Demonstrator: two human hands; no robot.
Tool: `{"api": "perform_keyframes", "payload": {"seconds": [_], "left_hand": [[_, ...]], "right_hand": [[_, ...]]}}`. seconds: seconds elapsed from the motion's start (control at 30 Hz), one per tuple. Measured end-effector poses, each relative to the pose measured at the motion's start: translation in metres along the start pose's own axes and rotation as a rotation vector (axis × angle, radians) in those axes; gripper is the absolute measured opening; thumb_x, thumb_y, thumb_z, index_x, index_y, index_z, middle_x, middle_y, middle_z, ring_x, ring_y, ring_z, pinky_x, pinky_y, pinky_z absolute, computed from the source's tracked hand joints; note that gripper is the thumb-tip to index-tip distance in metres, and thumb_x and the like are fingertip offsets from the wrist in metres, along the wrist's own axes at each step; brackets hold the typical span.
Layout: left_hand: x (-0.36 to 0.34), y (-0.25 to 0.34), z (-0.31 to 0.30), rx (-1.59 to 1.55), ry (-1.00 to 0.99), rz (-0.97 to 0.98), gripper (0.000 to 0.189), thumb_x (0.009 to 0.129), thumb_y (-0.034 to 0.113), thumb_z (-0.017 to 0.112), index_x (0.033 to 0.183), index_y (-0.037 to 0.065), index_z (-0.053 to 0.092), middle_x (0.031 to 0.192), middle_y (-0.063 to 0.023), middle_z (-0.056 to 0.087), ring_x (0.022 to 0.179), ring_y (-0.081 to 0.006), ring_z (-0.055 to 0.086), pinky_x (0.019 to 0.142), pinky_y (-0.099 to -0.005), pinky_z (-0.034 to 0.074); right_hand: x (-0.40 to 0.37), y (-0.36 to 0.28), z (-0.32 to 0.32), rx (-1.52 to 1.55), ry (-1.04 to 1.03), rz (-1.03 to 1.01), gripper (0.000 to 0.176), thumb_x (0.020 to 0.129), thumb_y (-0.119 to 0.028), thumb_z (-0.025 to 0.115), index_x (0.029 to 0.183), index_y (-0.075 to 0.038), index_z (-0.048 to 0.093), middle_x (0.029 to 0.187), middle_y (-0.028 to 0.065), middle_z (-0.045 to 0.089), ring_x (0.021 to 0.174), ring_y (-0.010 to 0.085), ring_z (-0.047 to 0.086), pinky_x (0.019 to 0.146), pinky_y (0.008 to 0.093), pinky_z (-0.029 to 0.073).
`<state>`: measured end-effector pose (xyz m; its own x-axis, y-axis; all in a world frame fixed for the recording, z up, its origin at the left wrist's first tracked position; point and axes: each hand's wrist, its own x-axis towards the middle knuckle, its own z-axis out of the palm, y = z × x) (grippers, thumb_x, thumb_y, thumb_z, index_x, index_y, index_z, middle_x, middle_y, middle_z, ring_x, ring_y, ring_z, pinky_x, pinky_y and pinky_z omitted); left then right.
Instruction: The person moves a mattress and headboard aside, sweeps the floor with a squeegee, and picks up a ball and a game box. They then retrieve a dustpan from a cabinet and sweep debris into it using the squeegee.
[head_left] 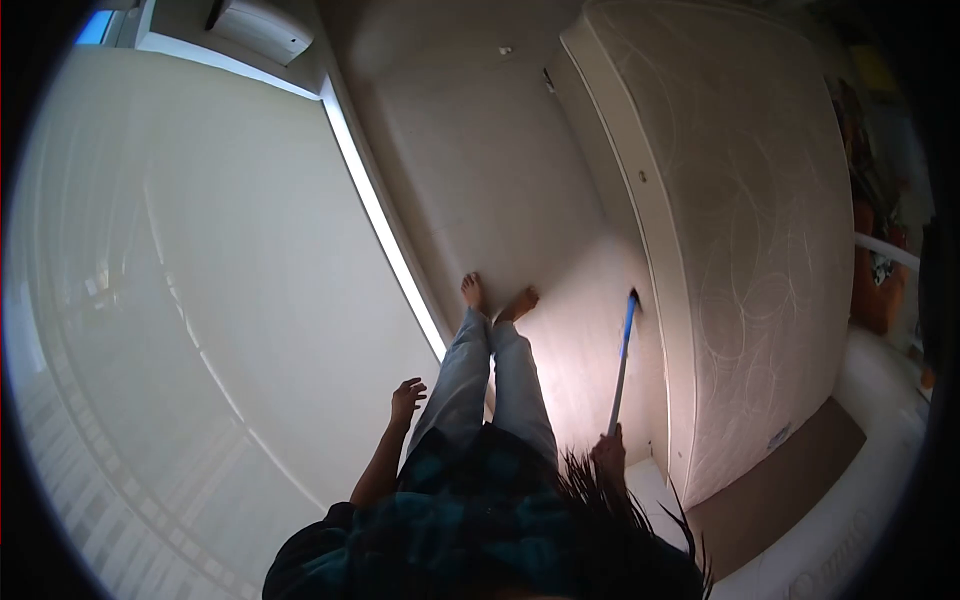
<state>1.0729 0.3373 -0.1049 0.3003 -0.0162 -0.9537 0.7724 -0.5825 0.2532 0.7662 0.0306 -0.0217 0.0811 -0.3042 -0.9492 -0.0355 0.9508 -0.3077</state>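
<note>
My right hand [609, 450] is wrapped round the upper end of a long-handled stick [618, 385], grey along the shaft and blue on its lower part. The stick slants down to a dark end [634, 298] at floor level, close to the base of the bed; what kind of head it has is too small to make out. Loose strands of hair partly cover my right forearm. My left hand [407, 398] hangs beside my left leg, fingers apart, with nothing in it.
On the right stands a bed with a pale patterned mattress [750, 200] beside the strip of floor [470, 170]. My bare feet [473, 291] are on that floor. A large glossy white surface [230, 250] with a bright edge borders it on the left. A small white object [505, 50] lies farther ahead.
</note>
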Motion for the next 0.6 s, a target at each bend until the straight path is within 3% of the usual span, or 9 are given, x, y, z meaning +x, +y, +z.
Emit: {"api": "perform_keyframes", "payload": {"seconds": [0.07, 0.1, 0.17, 0.2, 0.23, 0.4, 0.43, 0.53, 0.6], "left_hand": [[-0.003, 0.006, -0.001, -0.003, -0.024, 0.05, 0.039, 0.079, 0.031, 0.047, 0.11, 0.007, 0.047, 0.094, -0.0073, 0.057, 0.083, -0.0184, 0.056, 0.067, -0.0321, 0.043], [-0.005, 0.008, -0.003, 0.014, -0.046, 0.08, 0.04, 0.079, 0.032, 0.047, 0.11, 0.007, 0.046, 0.095, -0.0073, 0.057, 0.083, -0.0183, 0.056, 0.069, -0.0322, 0.042], [-0.016, 0.014, -0.001, -0.017, -0.074, 0.128, 0.041, 0.078, 0.033, 0.047, 0.111, 0.008, 0.046, 0.095, -0.0071, 0.057, 0.083, -0.0178, 0.056, 0.069, -0.0325, 0.042], [-0.02, 0.017, 0.0, 0.021, -0.079, 0.128, 0.041, 0.078, 0.033, 0.048, 0.111, 0.008, 0.046, 0.094, -0.0069, 0.057, 0.083, -0.0176, 0.056, 0.069, -0.0326, 0.042], [-0.026, 0.021, -0.003, 0.06, -0.079, 0.135, 0.042, 0.078, 0.034, 0.048, 0.111, 0.008, 0.046, 0.094, -0.0068, 0.057, 0.083, -0.0175, 0.056, 0.069, -0.0326, 0.042], [-0.031, 0.022, -0.011, 0.188, -0.037, 0.081, 0.043, 0.077, 0.035, 0.048, 0.111, 0.008, 0.046, 0.093, -0.006, 0.057, 0.082, -0.0172, 0.056, 0.068, -0.0314, 0.041], [-0.029, 0.026, -0.011, 0.213, -0.037, 0.071, 0.043, 0.077, 0.035, 0.048, 0.111, 0.008, 0.046, 0.094, -0.0067, 0.057, 0.083, -0.0177, 0.056, 0.068, -0.0319, 0.042], [-0.028, 0.036, -0.012, 0.237, -0.028, 0.152, 0.043, 0.077, 0.032, 0.047, 0.111, 0.006, 0.046, 0.091, -0.0058, 0.059, 0.081, -0.0163, 0.057, 0.065, -0.0299, 0.042], [-0.029, 0.041, -0.012, 0.223, -0.032, 0.152, 0.043, 0.076, 0.033, 0.048, 0.111, 0.006, 0.046, 0.091, -0.0061, 0.059, 0.081, -0.0166, 0.057, 0.065, -0.0299, 0.042]], "right_hand": [[0.067, -0.008, -0.035, 0.276, 0.059, 0.176, 0.034, 0.082, -0.029, 0.043, 0.054, -0.015, 0.03, 0.042, -0.004, 0.028, 0.032, 0.0088, 0.028, 0.028, 0.0239, 0.025], [0.101, -0.012, -0.049, 0.073, -0.355, -0.013, 0.029, 0.081, -0.021, 0.045, 0.055, -0.014, 0.033, 0.042, -0.0032, 0.029, 0.032, 0.0094, 0.028, 0.029, 0.0232, 0.026], [0.189, -0.002, -0.042, 0.176, -0.353, -0.119, 0.023, 0.074, -0.012, 0.049, 0.055, -0.013, 0.038, 0.047, 0.0004, 0.035, 0.039, 0.013, 0.033, 0.038, 0.025, 0.033], [0.199, -0.005, 0.026, 0.004, -0.263, -0.243, 0.022, 0.075, -0.011, 0.048, 0.056, -0.013, 0.039, 0.049, 0.0, 0.037, 0.042, 0.0131, 0.036, 0.041, 0.0266, 0.035], [0.237, 0.008, 0.071, 0.418, -0.528, -0.083, 0.021, 0.077, -0.013, 0.047, 0.057, -0.014, 0.041, 0.051, -0.0005, 0.038, 0.042, 0.0131, 0.035, 0.041, 0.0293, 0.035], [0.229, 0.002, 0.39, 0.25, -0.125, -0.14, 0.033, 0.072, -0.003, 0.044, 0.096, -0.014, 0.024, 0.062, 0.001, 0.035, 0.044, 0.0149, 0.04, 0.037, 0.0254, 0.037], [0.191, -0.027, 0.417, 0.216, -0.256, -0.138, 0.018, 0.074, -0.005, 0.044, 0.084, -0.012, 0.031, 0.058, 0.0017, 0.036, 0.041, 0.0145, 0.038, 0.036, 0.0249, 0.034], [0.166, -0.074, 0.379, 0.293, -0.784, 0.059, 0.014, 0.081, -0.014, 0.042, 0.067, -0.012, 0.038, 0.049, -0.002, 0.035, 0.037, 0.0081, 0.036, 0.033, 0.0218, 0.03], [0.084, -0.073, 0.308, 0.22, -0.711, 0.054, 0.007, 0.084, -0.017, 0.04, 0.083, -0.013, 0.045, 0.05, -0.004, 0.035, 0.035, 0.0044, 0.034, 0.03, 0.0177, 0.028]]}}
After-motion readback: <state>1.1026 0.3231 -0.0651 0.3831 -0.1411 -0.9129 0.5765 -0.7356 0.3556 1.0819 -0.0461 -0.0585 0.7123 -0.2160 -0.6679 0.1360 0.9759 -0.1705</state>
